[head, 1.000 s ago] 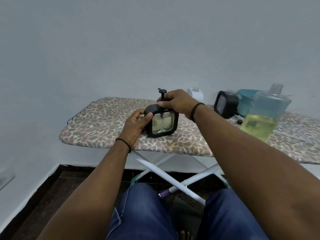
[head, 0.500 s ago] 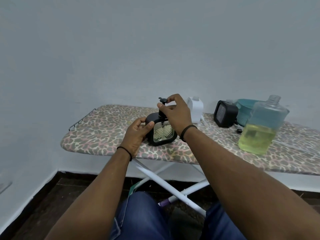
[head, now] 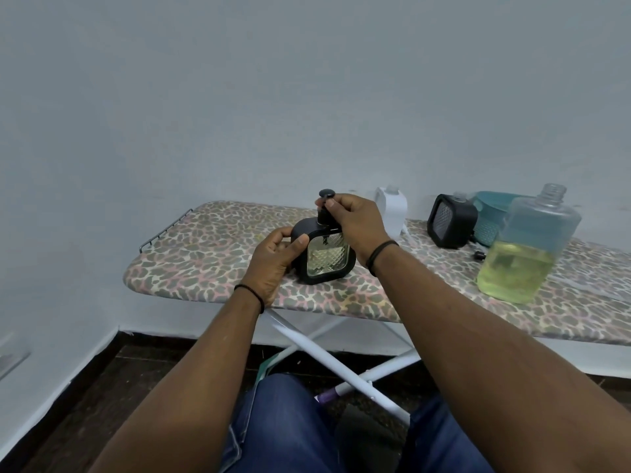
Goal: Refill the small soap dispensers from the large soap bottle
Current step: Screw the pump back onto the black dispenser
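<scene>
A small black soap dispenser (head: 326, 257) with a clear textured window stands on the leopard-print ironing board (head: 211, 254). My left hand (head: 273, 264) grips its left side. My right hand (head: 355, 223) pinches the black pump top (head: 326, 203) at the dispenser's neck. The large clear soap bottle (head: 526, 247), uncapped and about half full of yellow-green liquid, stands at the right. A second black dispenser (head: 450, 220) and a white dispenser (head: 392, 206) stand at the back, both without pumps.
A teal bowl (head: 495, 213) sits behind the second black dispenser. A small black part (head: 478, 256) lies near the large bottle. The board's white legs (head: 341, 363) cross below, above my knees. A wall stands close behind.
My right hand shifted from resting over the dispenser's top to pinching the pump at the neck. The left hand keeps its hold. The camera view tilted slightly.
</scene>
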